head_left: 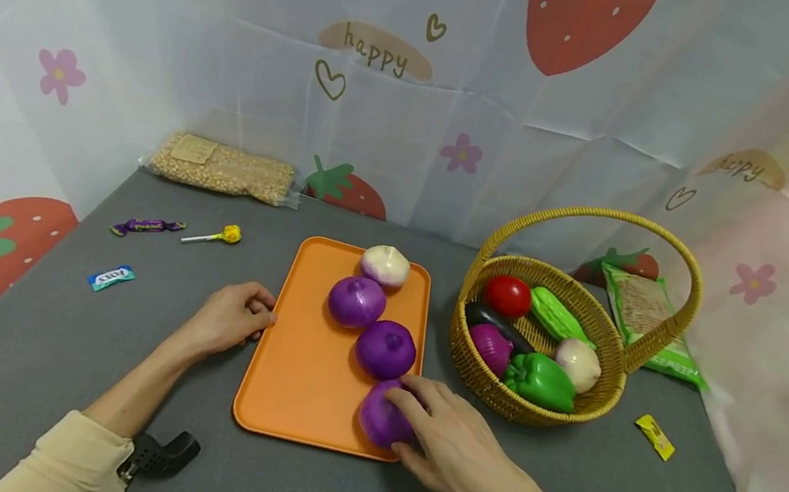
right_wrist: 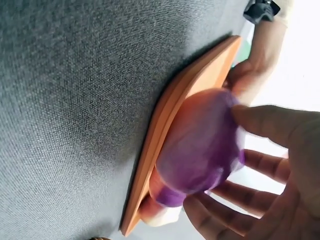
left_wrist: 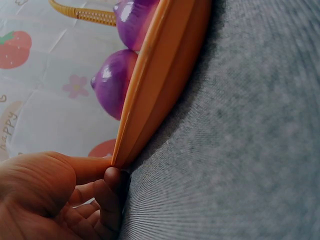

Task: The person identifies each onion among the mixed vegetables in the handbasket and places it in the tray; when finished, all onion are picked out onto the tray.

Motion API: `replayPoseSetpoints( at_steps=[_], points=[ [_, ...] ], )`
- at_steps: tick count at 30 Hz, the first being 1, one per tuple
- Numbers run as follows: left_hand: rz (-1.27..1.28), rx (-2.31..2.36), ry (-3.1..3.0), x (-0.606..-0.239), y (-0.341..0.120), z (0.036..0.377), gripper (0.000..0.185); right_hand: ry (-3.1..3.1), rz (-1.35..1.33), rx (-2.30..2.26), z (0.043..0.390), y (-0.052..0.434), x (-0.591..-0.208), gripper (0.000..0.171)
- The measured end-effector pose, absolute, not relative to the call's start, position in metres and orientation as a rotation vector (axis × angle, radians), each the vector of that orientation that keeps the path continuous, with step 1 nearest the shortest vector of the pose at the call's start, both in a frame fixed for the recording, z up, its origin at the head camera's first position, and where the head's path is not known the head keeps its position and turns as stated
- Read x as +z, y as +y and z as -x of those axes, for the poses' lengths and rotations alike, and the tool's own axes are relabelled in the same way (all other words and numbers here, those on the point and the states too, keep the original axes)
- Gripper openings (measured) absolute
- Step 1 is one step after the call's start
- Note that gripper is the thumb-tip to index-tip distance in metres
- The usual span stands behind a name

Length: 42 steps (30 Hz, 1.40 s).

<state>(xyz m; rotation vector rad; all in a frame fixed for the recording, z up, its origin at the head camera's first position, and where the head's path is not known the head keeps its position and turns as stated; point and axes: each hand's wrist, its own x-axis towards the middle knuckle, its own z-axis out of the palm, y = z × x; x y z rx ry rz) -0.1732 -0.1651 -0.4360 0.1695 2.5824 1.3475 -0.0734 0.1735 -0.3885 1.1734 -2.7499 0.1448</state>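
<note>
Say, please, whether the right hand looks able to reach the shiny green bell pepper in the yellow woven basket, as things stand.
Probably yes, once the right hand releases the round purple onion. The green bell pepper lies at the near side of the basket, with nothing covering it.

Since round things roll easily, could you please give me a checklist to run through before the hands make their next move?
1. Rectangular orange tray resting on the grey cloth-covered table: ok.
2. Left hand on the tray: ok, pinching its left edge.
3. Right hand on the nearest round, glossy purple onion: ok, thumb and fingers about it.
4. That onion well away from the rim: not ok, it sits close to the right edge.
5. Firmness of the right hand's hold: cannot tell.
6. Yellow woven basket upright: ok, standing apart from the tray.
</note>
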Motion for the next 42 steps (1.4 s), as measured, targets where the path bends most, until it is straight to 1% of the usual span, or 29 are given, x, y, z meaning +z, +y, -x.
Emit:
replayPoseSetpoints(
  at_steps=[9,19,24,27,31,34,42],
  points=[
    [-0.167,1.346,2.58,-0.437,-0.164,0.174,0.028,-2.773,-1.087,0.165,0.078,0.167,-0.39,0.053],
    [-0.155,1.341,2.568,-0.437,-0.166,0.175,0.028,-2.723,-1.007,0.145,0.089,0.163,-0.394,0.061],
    [-0.156,1.333,2.572,-0.438,-0.165,0.175,0.028,-2.695,-1.004,0.124,0.094,0.162,-0.397,0.061],
    [-0.153,1.328,2.576,-0.438,-0.165,0.175,0.028,-2.686,-0.995,0.107,0.096,0.161,-0.397,0.059],
    [-0.162,1.34,2.574,-0.437,-0.165,0.174,0.028,-2.666,-0.988,0.077,0.097,0.16,-0.397,0.048],
    [-0.164,1.344,2.573,-0.437,-0.165,0.174,0.028,-2.656,-0.987,0.061,0.098,0.16,-0.397,0.043],
    [-0.154,1.339,2.569,-0.438,-0.165,0.175,0.027,-2.644,-0.993,0.057,0.099,0.157,-0.396,0.041]
  ],
)
